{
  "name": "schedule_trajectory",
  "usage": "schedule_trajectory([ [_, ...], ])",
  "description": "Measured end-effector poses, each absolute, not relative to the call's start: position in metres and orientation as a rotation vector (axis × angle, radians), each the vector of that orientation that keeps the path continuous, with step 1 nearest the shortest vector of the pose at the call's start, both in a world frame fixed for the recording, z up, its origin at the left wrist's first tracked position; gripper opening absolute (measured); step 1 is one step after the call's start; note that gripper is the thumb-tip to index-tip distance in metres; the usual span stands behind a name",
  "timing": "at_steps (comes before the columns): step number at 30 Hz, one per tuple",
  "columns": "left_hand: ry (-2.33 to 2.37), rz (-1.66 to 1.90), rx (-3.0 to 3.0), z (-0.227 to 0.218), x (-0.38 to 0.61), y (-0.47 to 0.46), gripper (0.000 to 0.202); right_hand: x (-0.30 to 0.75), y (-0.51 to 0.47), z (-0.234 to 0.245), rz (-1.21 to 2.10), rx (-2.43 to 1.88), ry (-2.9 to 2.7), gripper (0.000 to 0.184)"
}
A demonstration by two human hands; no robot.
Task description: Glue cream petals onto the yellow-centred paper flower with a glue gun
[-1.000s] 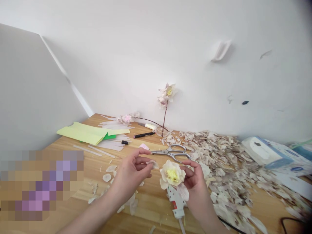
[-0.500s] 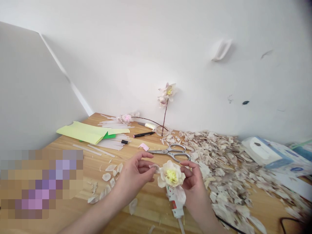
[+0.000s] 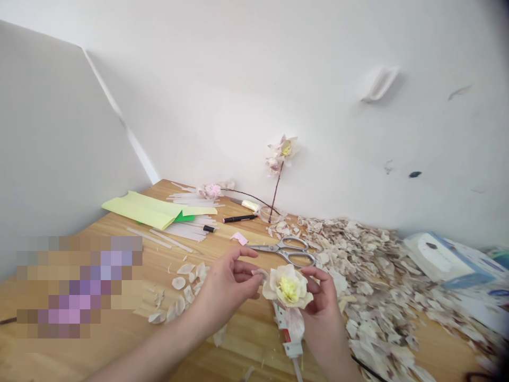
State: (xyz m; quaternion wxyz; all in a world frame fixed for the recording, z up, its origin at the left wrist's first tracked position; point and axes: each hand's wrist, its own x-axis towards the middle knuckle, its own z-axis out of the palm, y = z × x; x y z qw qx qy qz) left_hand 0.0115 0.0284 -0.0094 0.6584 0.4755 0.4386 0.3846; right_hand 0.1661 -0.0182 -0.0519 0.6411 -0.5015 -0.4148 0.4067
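Observation:
A handmade flower (image 3: 274, 289) with cream petals and a fringed yellow centre is held by my right hand (image 3: 324, 302), its fingers curled behind the right side of the bloom. My left hand (image 3: 230, 289) pinches a small pale petal (image 3: 260, 274) between thumb and fingers, against or very near the flower's left edge. One larger petal (image 3: 295, 322) hangs below the bloom. Under the flower lies a white glue gun (image 3: 293, 347), partly covered, with a glue stick out of its rear end. Loose petals (image 3: 180, 304) lie left of my left wrist.
Silver scissors (image 3: 274, 248) lie beyond my hands. A big heap of dried petals (image 3: 358, 249) spreads on the right, beside a tissue box (image 3: 441, 260). Yellow paper (image 3: 141, 208), glue sticks (image 3: 191, 232) and a black marker (image 3: 238, 218) are at the back left. A finished flower stem (image 3: 275, 193) leans on the wall.
The view has turned a little, so most things sit slightly further right. Both hands keep their holds on the petal and the flower, with little movement between them.

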Motion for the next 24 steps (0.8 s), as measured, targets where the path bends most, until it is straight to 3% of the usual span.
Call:
schedule_trajectory([
  [24,0.922,0.796,0.975,-0.004,0.007,0.028,0.035,0.158,-0.022,-0.051,0.773,-1.202,-1.000,0.045],
])
